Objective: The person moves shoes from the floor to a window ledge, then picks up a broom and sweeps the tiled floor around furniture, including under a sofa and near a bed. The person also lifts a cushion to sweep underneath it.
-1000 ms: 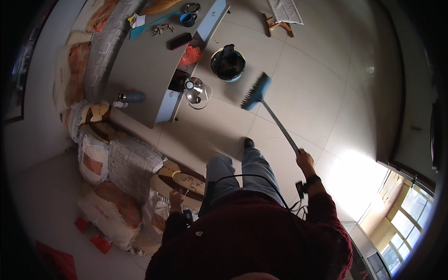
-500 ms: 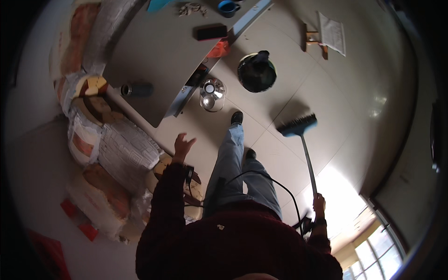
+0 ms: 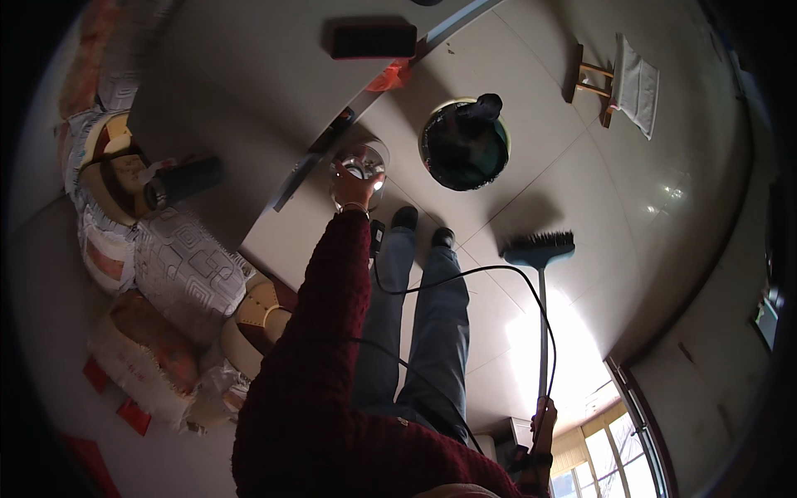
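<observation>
My left hand point(image 3: 355, 189) reaches down to a shiny metal kettle point(image 3: 375, 153) on the floor beside the table. Its fingers curve round the near side of the kettle's top, partly hiding it. My right hand point(image 3: 544, 415) is closed round the long grey handle of a broom point(image 3: 540, 249). The broom's blue head, dark bristles pointing away from me, is ahead to the right. Just beyond the kettle stands a round bin point(image 3: 465, 158) with a dark liner bunched at its rim.
A grey table point(image 3: 249, 83) takes up the far left, bearing a dark phone point(image 3: 374, 41) and a dark flask point(image 3: 187, 178). Covered seating point(image 3: 187, 266) runs along the left. A small folding stool point(image 3: 635, 87) stands far right. A black cable point(image 3: 498, 268) hangs across my legs.
My left hand has moved forward from the air onto the kettle. I have stepped nearer the table, my feet now side by side. My right hand still holds the broom, its handle more upright.
</observation>
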The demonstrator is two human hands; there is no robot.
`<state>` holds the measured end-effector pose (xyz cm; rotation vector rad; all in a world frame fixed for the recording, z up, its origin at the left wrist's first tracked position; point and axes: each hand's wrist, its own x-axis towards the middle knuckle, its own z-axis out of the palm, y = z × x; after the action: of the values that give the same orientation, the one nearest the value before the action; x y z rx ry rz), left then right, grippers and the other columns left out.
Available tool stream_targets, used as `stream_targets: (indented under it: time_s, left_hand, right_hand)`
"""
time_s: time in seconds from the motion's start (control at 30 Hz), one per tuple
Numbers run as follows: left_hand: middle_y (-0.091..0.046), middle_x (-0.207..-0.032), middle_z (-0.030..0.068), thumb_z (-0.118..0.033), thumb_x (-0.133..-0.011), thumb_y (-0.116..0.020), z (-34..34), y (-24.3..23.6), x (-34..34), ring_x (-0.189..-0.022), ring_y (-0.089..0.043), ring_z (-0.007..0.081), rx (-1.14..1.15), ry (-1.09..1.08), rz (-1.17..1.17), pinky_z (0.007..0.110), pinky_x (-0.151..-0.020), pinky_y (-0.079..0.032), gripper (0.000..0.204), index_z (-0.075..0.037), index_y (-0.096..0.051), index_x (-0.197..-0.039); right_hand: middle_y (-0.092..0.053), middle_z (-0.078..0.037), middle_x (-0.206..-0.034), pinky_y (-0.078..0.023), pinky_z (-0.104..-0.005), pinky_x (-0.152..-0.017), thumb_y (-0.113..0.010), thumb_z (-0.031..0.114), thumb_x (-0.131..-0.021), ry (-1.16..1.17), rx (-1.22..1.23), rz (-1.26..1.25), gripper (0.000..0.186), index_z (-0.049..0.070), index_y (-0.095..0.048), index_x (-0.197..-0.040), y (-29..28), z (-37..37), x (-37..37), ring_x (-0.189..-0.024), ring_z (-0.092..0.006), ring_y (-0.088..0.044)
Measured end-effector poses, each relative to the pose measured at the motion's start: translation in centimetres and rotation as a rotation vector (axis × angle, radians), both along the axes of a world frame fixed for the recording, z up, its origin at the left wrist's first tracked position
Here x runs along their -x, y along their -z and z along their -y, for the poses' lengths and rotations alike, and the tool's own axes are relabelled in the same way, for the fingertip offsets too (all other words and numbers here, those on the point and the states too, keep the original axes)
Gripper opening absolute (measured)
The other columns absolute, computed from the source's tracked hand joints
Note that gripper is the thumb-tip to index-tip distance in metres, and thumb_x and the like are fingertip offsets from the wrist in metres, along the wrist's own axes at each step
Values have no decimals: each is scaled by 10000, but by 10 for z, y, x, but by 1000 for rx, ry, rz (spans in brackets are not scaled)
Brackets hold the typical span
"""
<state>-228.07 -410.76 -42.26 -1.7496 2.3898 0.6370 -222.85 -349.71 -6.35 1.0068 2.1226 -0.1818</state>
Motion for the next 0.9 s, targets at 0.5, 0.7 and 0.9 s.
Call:
stream_targets:
  time_s: [0.5, 0.7, 0.9]
  left_hand:
    - [-550, -973, 193, -254, -503, -777, 11, -37, -135, -914, -541, 349, -95, -69, -47, 424, -805, -460, 645, 10, -477, -1009]
    - [-555, -1003, 188, -257, -498, -768, 19, -26, -163, -934, -557, 342, -119, -154, 207, 407, -823, -477, 663, 2, -466, -1028]
    - [-543, -1039, 197, -245, -528, -757, 24, -7, -213, -979, -545, 347, -211, -251, 285, 401, -846, -471, 811, 8, -363, -1190]
  right_hand:
    - [-378, 16, -472, -257, -235, -267, -477, 275, -895, 196, 87, -23, 299, 93, -545, -1123, -52, 8, 4, -313, -78, -334]
    - [-421, -20, -444, -279, -253, -277, -499, 230, -879, 51, 146, -28, 269, 75, -579, -1084, -30, 10, 28, -303, -96, -373]
    - [-424, -13, -432, -291, -257, -278, -491, 229, -879, 19, 168, -45, 284, 76, -567, -1106, 1, -6, 29, -303, -94, -381]
